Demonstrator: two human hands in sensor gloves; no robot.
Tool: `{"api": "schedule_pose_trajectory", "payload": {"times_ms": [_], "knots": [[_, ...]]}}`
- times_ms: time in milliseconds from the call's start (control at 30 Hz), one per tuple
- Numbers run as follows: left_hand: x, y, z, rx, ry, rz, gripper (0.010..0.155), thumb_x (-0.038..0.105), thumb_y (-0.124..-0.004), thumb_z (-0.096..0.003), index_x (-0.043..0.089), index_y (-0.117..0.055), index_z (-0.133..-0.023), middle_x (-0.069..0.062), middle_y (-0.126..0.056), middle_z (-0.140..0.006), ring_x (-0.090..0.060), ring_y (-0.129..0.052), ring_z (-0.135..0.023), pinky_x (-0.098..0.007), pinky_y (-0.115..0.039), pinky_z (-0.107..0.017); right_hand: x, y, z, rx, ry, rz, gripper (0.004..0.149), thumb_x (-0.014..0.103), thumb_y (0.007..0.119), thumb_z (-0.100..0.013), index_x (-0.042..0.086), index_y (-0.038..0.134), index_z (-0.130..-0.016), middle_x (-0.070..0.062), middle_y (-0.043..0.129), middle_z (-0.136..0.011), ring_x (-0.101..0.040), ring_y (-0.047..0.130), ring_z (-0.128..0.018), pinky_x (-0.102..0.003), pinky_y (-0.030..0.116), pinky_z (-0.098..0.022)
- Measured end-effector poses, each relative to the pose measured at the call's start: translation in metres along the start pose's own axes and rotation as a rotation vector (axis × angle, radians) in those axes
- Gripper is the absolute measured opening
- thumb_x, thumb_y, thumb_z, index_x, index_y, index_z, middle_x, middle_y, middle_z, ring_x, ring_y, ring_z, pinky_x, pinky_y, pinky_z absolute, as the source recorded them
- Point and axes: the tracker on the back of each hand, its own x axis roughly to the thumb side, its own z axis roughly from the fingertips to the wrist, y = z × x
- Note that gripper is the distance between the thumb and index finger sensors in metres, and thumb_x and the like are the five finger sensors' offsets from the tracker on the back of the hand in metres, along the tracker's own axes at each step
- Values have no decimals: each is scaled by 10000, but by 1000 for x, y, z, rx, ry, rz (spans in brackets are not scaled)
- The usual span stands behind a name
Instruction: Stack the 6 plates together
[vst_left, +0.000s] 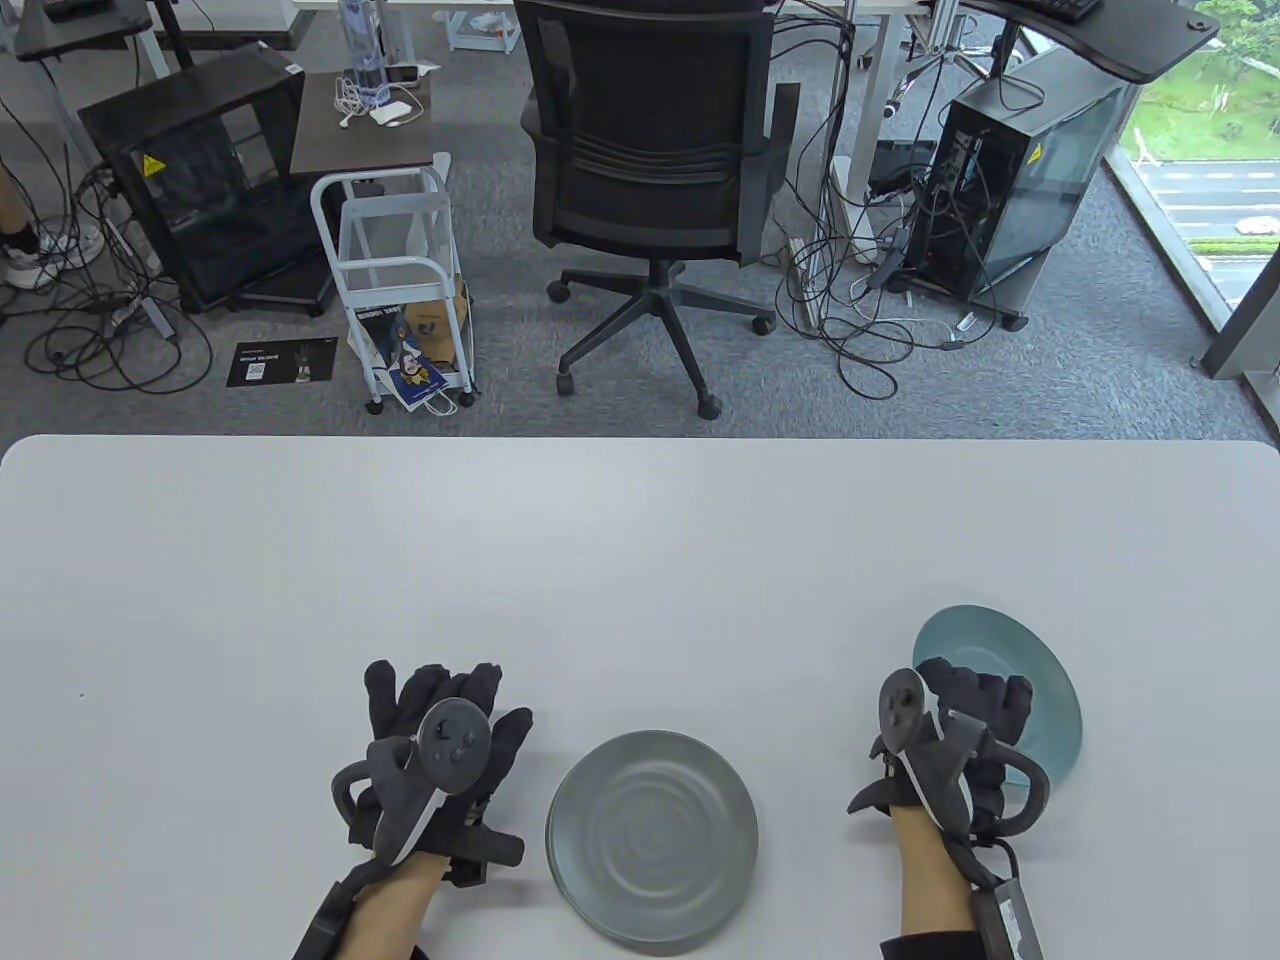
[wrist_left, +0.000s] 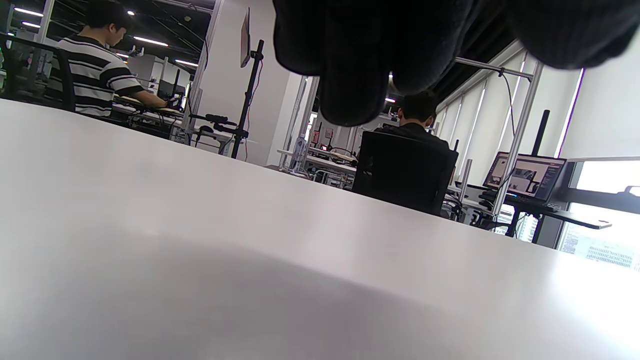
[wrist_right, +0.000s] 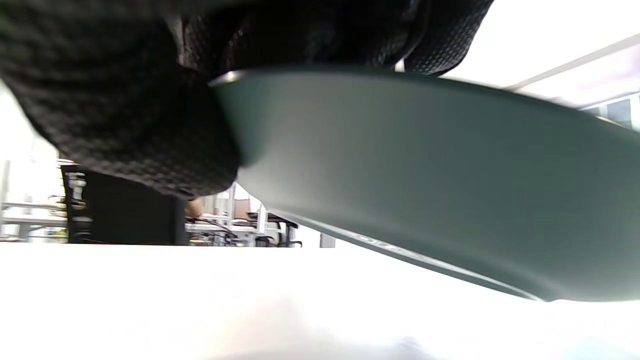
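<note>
A grey-blue stack of plates sits near the table's front edge, between my hands. My right hand grips the near-left rim of a light blue plate and holds it tilted, its left edge raised off the table. In the right wrist view the plate's dark underside fills the frame, with my gloved fingers wrapped over its rim. My left hand lies flat and empty on the table, left of the stack, fingers spread. Its fingertips hang over bare table.
The white table stretches far and wide beyond the plates. Behind its far edge stand an office chair, a white cart and computer towers on the floor.
</note>
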Motion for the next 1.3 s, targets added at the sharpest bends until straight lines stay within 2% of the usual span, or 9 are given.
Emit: {"api": "schedule_pose_trajectory", "payload": {"times_ms": [433, 867, 1000, 1300], "knots": [[-3, 1, -2, -18, 22, 15, 659, 670, -740, -304, 400, -748, -906, 140, -899, -923, -109, -701, -1047, -463, -200, -915, 56, -17, 23, -97, -304, -64, 408, 435, 986, -407, 261, 830, -742, 104, 906, -548, -145, 867, -738, -515, 510, -770], [-9, 3, -5, -35, 57, 58, 654, 666, -741, -312, 403, -741, -910, 141, -902, -919, -110, -697, -1049, -466, -205, -910, 83, -40, 41, -166, -470, -168, 406, 436, 982, -410, 264, 830, -744, 104, 907, -556, -145, 864, -746, -520, 501, -775], [-12, 4, -8, -100, 66, 92, 654, 665, -738, -321, 412, -724, -923, 143, -902, -918, -114, -682, -1056, -477, -203, -898, 92, -49, 47, -194, -522, -190, 405, 435, 982, -410, 268, 829, -746, 102, 907, -561, -145, 860, -753, -520, 498, -777], [-19, 8, -11, -80, 103, 179, 638, 650, -739, -333, 403, -729, -922, 134, -946, -847, -117, -717, -1024, -481, -226, -891, 120, -66, 63, -234, -657, -235, 402, 435, 982, -410, 272, 832, -745, 102, 910, -563, -144, 859, -756, -519, 497, -780]]}}
